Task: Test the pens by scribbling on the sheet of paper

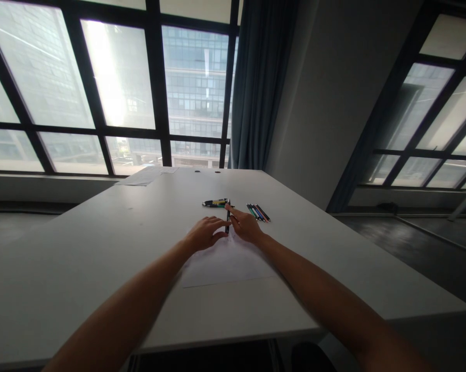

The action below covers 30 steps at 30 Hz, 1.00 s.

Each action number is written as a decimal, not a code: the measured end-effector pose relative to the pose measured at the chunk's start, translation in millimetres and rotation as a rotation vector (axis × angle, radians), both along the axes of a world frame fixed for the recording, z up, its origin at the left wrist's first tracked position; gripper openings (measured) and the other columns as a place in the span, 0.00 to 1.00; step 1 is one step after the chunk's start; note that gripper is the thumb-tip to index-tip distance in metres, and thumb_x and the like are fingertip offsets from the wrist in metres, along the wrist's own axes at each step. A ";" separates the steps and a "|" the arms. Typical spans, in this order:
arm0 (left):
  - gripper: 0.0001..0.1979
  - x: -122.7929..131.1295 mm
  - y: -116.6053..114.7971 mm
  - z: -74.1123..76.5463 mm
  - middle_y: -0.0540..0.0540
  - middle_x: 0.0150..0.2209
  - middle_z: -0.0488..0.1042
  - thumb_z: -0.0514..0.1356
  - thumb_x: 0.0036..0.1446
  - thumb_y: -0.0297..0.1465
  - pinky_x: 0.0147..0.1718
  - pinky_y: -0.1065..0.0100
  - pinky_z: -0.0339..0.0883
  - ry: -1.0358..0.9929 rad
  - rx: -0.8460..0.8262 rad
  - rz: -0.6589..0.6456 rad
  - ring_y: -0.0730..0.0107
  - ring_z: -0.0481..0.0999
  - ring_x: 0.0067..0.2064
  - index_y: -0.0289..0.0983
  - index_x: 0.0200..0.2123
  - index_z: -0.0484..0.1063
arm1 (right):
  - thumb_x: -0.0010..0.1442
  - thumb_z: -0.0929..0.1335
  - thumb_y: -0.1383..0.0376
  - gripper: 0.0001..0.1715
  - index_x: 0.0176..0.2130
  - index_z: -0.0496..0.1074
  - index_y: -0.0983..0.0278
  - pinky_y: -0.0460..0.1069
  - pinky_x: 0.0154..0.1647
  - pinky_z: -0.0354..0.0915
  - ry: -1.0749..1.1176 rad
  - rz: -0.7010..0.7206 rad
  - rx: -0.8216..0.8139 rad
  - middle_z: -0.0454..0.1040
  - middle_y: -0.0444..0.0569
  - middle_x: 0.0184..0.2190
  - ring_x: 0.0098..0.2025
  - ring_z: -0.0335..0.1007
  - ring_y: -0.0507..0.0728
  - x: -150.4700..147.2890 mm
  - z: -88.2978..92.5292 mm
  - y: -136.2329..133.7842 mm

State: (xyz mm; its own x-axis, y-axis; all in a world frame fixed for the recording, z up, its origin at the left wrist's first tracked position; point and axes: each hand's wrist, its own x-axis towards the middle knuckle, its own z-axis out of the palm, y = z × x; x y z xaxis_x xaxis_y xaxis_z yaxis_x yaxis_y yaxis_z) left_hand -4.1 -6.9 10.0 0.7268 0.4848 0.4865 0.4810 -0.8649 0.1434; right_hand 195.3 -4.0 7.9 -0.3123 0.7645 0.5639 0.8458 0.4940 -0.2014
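Room: a bank of dark-framed windows (196, 82) fills the wall ahead, glare strong in one pane. A long white table (314, 248) runs from the near edge toward that glass. A blue-grey curtain (256, 88) hangs beyond the table's far right corner. Loose papers (139, 177) lie by the far left corner; a larger pale sheet (225, 271) lies midway between the side edges, nearer the near edge, partly under the forearms.

Both hands meet above the sheet's far end. Right hand (246, 226): mostly closed, index finger stretched along the upper part of a dark pen, apparently gripping it. Left hand (205, 233): half open, thumb apart from the fingers, tips at the pen's lower end (whether they pinch or only touch, I cannot tell).

A bunch of pens (214, 203) lies just past the hands, toward the far edge. A slanted row of pens (258, 213) sits beside the right hand, toward the right edge, pieces roughly parallel.

Smallest: the dark pen (227, 228) itself, between the hands, pointing toward the far edge. Step in hand, by my reading: two-handed handling of this one pen. The next move calls for a sure hold from one hand before the other lets go.
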 end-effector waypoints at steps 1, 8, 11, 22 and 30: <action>0.19 0.1 0.5 -0.6 0.43 0.48 0.75 0.52 0.64 0.41 0.51 0.58 0.63 0.003 0.003 -0.008 0.61 0.72 0.51 0.43 0.55 0.67 | 0.65 0.59 0.66 0.28 0.63 0.59 0.59 0.48 0.46 0.66 0.008 0.001 -0.004 0.72 0.49 0.53 0.46 0.74 0.57 -0.1 -0.2 0.0; 0.19 0.4 1.7 -3.2 0.43 0.45 0.76 0.53 0.64 0.41 0.50 0.59 0.64 0.016 0.016 -0.033 0.61 0.71 0.50 0.42 0.54 0.68 | 0.64 0.59 0.67 0.28 0.62 0.61 0.59 0.49 0.47 0.66 0.053 0.049 -0.008 0.72 0.48 0.53 0.47 0.73 0.57 -0.6 -1.8 0.0; 0.19 -0.1 2.1 -3.4 0.43 0.45 0.76 0.53 0.63 0.41 0.50 0.59 0.63 0.022 0.015 -0.031 0.61 0.71 0.49 0.42 0.54 0.69 | 0.63 0.60 0.68 0.27 0.61 0.62 0.59 0.49 0.48 0.66 0.059 0.050 -0.009 0.72 0.49 0.53 0.47 0.73 0.57 -0.7 -1.0 -0.6; 0.17 -0.5 -1.3 0.1 0.43 0.44 0.77 0.52 0.64 0.38 0.50 0.60 0.64 0.043 0.024 -0.017 0.62 0.72 0.48 0.42 0.53 0.70 | 0.64 0.59 0.67 0.26 0.60 0.65 0.61 0.46 0.45 0.66 0.088 0.059 -0.048 0.79 0.47 0.41 0.41 0.75 0.55 -0.2 3.6 -3.5; 0.24 -2.3 5.7 -4.0 0.46 0.48 0.76 0.53 0.60 0.23 0.48 0.61 0.68 -0.010 0.030 -0.020 0.64 0.72 0.48 0.44 0.58 0.65 | 0.65 0.60 0.61 0.23 0.56 0.69 0.60 0.48 0.39 0.69 0.265 0.019 0.004 0.77 0.48 0.46 0.35 0.75 0.54 7.2 4.2 7.1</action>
State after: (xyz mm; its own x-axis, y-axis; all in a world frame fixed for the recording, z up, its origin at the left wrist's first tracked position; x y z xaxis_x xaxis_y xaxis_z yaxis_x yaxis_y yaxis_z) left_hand -6.4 -1.2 6.0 0.7314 0.4552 0.5078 0.4623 -0.8784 0.1213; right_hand 202.5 3.1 12.1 -0.1677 0.7576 0.6308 0.7541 0.5107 -0.4129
